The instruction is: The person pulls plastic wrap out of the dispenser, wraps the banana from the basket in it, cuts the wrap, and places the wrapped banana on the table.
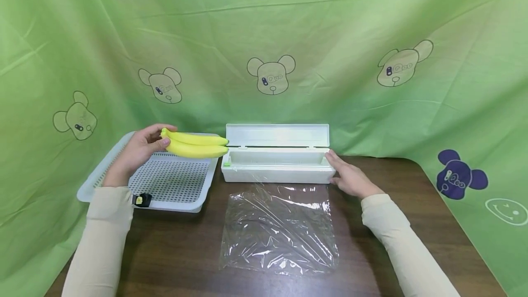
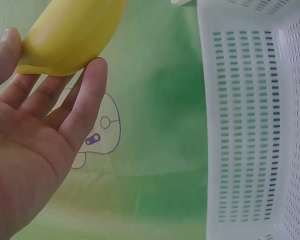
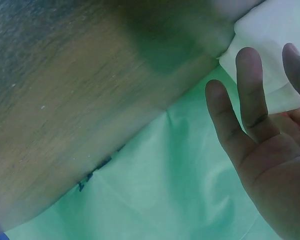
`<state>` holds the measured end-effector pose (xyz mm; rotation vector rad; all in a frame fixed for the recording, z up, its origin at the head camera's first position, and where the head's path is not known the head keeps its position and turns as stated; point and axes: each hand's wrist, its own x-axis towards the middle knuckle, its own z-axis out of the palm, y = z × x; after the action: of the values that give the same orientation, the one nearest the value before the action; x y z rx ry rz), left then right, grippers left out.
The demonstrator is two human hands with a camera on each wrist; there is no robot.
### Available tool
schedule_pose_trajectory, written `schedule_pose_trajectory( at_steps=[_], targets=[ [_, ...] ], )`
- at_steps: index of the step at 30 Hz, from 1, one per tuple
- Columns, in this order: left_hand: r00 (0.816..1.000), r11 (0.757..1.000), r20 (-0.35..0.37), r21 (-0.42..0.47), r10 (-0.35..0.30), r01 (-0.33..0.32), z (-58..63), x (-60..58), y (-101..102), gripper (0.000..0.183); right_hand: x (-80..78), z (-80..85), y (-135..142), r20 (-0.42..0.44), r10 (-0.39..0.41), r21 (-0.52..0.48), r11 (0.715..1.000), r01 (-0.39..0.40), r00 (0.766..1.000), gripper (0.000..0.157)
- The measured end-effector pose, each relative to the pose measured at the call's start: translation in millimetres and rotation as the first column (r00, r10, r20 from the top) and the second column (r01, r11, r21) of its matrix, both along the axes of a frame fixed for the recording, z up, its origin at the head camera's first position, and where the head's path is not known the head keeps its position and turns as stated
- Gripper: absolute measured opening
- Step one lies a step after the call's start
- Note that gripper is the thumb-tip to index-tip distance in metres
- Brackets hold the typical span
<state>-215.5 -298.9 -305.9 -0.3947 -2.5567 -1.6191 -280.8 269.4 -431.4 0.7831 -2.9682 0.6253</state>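
Two joined yellow bananas (image 1: 197,145) hang above the white basket, their tips pointing right. My left hand (image 1: 140,148) pinches them at the stem end between thumb and fingers; the left wrist view shows the same bananas (image 2: 72,35) from the palm side. A long white wrap dispenser box (image 1: 278,173) stands at the middle with its lid (image 1: 277,135) raised. From it a sheet of clear plastic wrap (image 1: 280,233) lies spread towards me. At the box's right end rests my right hand (image 1: 350,178), fingers extended; in the right wrist view several fingers are fairly straight.
The white perforated basket (image 1: 171,180) sits at the left of the brown wooden table (image 1: 371,251). A green curtain (image 1: 330,26) with printed bear heads hangs behind and around the table. A black wrist strap piece (image 1: 142,200) shows at my left cuff.
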Motion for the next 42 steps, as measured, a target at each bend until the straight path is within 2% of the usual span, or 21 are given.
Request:
schedule_pose_trajectory(
  at_steps=[12,17,22,26,36,42],
  targets=[
    [0.998,0.995,-0.006,0.074,-0.064,0.064,-12.6,0.2,18.2,0.036,-2.7,-0.9,2.2,0.073,0.012,-0.039,0.999,-0.009,0.997,0.084],
    [0.997,0.993,0.003,0.082,-0.083,0.082,-17.1,0.1,27.6,0.034,-2.8,0.8,2.2,0.079,0.013,-0.048,0.999,-0.010,0.997,0.078],
    [0.994,0.989,-0.023,0.102,-0.109,0.111,-24.5,-2.3,34.5,0.034,-0.8,5.5,0.5,0.120,0.008,-0.055,0.998,-0.002,0.993,0.074],
    [0.991,0.986,-0.042,0.107,-0.124,0.128,-28.0,-3.4,40.6,0.034,-1.0,6.0,0.1,0.120,0.016,-0.066,0.998,-0.008,0.993,0.069],
    [0.987,0.983,-0.046,0.091,-0.153,0.157,-24.1,5.9,57.4,0.033,-2.6,5.9,2.2,0.144,0.011,-0.106,0.994,0.005,0.989,0.061],
    [0.979,0.975,-0.064,0.101,-0.192,0.198,-24.0,12.2,68.2,0.035,-1.4,9.1,2.7,0.163,0.003,-0.108,0.994,0.015,0.987,0.060]
  ],
)
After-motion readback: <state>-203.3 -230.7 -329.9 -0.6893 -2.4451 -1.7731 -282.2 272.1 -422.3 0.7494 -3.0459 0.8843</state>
